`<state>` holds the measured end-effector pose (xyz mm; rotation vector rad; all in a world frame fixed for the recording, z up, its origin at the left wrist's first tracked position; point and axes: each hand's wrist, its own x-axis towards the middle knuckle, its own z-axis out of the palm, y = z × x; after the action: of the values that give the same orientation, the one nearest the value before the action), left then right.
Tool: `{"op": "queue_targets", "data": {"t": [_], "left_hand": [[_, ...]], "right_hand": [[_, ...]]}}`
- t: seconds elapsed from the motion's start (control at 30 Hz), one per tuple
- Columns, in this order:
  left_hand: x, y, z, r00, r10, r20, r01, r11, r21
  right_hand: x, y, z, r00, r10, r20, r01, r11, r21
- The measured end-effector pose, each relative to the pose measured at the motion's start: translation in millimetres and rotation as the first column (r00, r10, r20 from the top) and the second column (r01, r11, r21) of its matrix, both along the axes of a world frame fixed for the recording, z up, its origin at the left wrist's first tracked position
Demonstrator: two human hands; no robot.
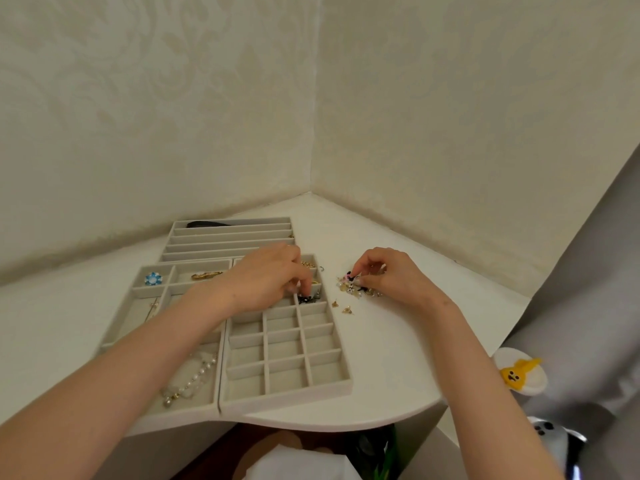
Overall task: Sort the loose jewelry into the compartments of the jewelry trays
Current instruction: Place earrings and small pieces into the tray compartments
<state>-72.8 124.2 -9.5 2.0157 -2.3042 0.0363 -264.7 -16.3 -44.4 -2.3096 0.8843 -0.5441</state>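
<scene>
Three grey velvet trays lie on the white corner table: a grid tray (287, 362) with many small cells, a tray (145, 306) of larger compartments to its left, and a long-slot tray (228, 237) behind. My left hand (266, 278) reaches over the grid tray's upper cells, fingertips curled down at a small black piece (306, 299) in a cell. My right hand (384, 275) pinches a small piece at the top of the loose jewelry pile (360, 289) to the right of the trays.
A blue flower brooch (153, 278), a gold chain (206, 274) and a pearl necklace (190, 382) lie in the left tray. Two stray gold earrings (343, 306) sit near the pile. A yellow plush (519, 372) sits past the table's curved right edge. Walls close in behind.
</scene>
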Motion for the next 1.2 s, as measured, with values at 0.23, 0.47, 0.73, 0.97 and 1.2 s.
{"op": "queue_targets", "data": {"t": [0.23, 0.47, 0.73, 0.97, 1.2], "left_hand": [[-1.0, -2.4, 4.3, 0.975, -0.084, 0.207, 0.091, 0.996, -0.026], [-19.3, -10.4, 7.3, 0.974, 0.001, 0.226, -0.008, 0.999, 0.033], [-31.9, -17.2, 7.7, 0.956, 0.091, 0.279, -0.107, 0.993, 0.043], [-27.2, -13.1, 9.0, 0.982, 0.075, 0.171, -0.073, 0.997, -0.019], [-9.3, -3.7, 25.1, 0.981, 0.174, -0.080, -0.172, 0.985, 0.034]], "right_hand": [[0.0, -0.5, -0.7, 1.000, 0.002, 0.000, -0.002, 1.000, 0.006], [0.3, 0.1, -0.4, 1.000, 0.002, 0.012, -0.002, 1.000, 0.007], [-1.0, 2.3, 0.2, 1.000, 0.003, 0.028, -0.003, 1.000, 0.003], [-0.4, 2.8, 0.6, 0.999, -0.006, 0.031, 0.006, 1.000, -0.001], [-0.7, 4.7, 1.6, 0.999, -0.003, 0.043, 0.003, 1.000, 0.012]]}}
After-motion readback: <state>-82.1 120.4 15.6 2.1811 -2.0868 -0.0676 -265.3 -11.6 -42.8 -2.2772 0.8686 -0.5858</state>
